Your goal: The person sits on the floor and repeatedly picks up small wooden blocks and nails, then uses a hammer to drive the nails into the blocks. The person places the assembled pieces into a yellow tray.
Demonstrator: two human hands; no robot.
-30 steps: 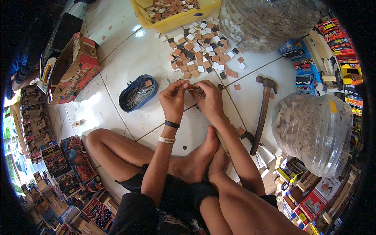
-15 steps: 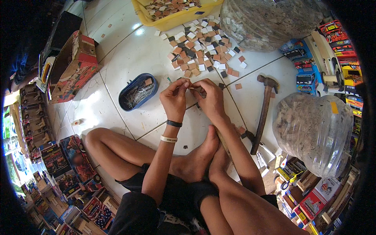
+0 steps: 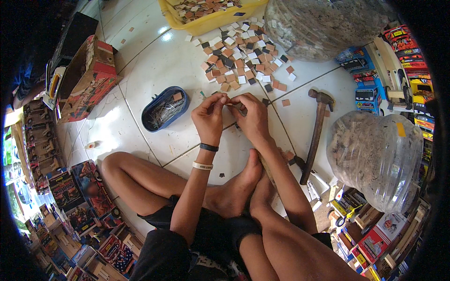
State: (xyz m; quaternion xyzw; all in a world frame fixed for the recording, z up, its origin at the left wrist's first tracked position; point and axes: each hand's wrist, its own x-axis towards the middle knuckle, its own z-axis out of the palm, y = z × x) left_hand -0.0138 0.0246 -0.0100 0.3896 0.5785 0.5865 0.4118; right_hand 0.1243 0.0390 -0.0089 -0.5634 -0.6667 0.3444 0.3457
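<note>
My left hand (image 3: 209,117) and my right hand (image 3: 252,119) meet over the floor with their fingertips pinched close together. Whatever sits between the fingertips is too small to make out. Just beyond them spreads a loose heap of small square tiles (image 3: 243,54) in brown, white and black. To the left of my left hand stands a blue oval tub (image 3: 146,122) holding many thin nails (image 3: 165,112) and a brown square. A hammer (image 3: 313,140) with a wooden handle lies right of my right hand.
A yellow basin (image 3: 201,27) full of squares stands at the far side. Two bulging clear plastic bags (image 3: 375,161) sit to the right. An open cardboard box (image 3: 96,79) is at the left. Wooden toy trucks (image 3: 89,196) are stacked along both sides.
My right hand's fingers have shifted slightly. Both hands otherwise keep the same place, fingertips still together.
</note>
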